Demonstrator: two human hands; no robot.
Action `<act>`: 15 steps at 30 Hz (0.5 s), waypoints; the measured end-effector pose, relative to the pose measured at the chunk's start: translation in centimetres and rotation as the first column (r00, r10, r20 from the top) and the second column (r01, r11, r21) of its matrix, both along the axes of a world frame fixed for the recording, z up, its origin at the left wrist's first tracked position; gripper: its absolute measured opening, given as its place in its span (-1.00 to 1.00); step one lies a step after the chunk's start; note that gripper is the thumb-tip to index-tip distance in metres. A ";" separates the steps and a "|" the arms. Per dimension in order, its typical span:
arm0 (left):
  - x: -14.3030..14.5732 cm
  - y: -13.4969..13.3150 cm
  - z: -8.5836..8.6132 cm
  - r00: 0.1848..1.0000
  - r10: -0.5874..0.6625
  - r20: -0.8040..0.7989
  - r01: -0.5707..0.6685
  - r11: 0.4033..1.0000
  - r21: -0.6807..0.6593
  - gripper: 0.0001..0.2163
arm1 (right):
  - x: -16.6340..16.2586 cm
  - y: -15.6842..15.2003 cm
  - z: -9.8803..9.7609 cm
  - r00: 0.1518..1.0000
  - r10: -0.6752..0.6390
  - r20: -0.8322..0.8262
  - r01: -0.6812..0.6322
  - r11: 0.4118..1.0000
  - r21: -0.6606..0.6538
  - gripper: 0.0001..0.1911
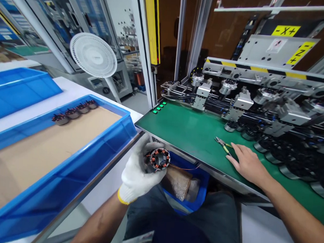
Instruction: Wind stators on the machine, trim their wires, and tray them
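As I look through the head camera, down and forward from the person's brow, two hands work at a green worktop (183, 126) in front of a machine. The left hand (138, 176), in a white knit glove with a yellow cuff, is wrapped around a wound core (160, 159), fingers and thumb curled about its side. The core sits just off the worktop's near edge, its round end turned up towards me, showing orange copper coils around a dark centre. A thin copper wire (185, 168) trails off to the right, above a blue bin (205, 179) that holds brown and clear packing.

The bare right hand (247, 163) is low over the worktop, thumb and forefinger parted at the handles of small yellow-green pliers (222, 143); I cannot tell whether they grip them. The pliers lie with their metal nose pointing away to the left.

Further right, a row of dark cores (270, 155) with silvery sides stands below the machine's metal fixtures (203, 93). On my left, a blue tray (124, 118) lined with brown board carries four similar cores (73, 113) in a line along its far side. Beyond it stands a white fan (93, 55).
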State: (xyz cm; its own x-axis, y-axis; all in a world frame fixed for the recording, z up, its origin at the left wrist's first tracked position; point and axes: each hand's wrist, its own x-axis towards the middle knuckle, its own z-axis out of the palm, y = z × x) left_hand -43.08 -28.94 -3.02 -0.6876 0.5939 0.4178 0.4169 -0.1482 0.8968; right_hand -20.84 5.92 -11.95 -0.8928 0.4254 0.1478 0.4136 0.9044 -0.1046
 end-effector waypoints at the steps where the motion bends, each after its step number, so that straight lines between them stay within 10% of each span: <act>1: 0.0 -0.1 0.0 1.000 0.015 0.004 -0.015 1.000 -0.005 -0.13 | 0.0 0.0 0.3 0.999 0.014 -0.033 -0.015 1.000 -0.025 -0.22; 7: 0.0 -0.3 0.0 0.998 0.059 0.029 -0.059 0.998 -0.012 -0.15 | 0.2 -2.4 3.9 0.918 -0.286 -0.274 0.081 0.813 -0.576 -0.32; 9: 0.0 -0.4 0.0 0.998 0.067 0.011 -0.067 0.998 0.005 -0.15 | 1.3 -6.0 4.9 0.895 -0.317 -0.312 -0.072 0.590 -0.804 -0.39; 11: -0.1 -0.5 0.1 0.997 0.080 -0.024 -0.079 0.997 0.016 -0.13 | 2.9 -11.1 5.5 0.883 -0.337 -0.326 -0.271 0.201 -0.941 -0.43; 15: -0.3 -0.4 0.1 0.992 0.049 -0.118 -0.044 0.998 0.045 -0.10 | 5.0 -21.1 5.9 0.932 -0.287 -0.221 -0.284 -0.201 -0.938 -0.27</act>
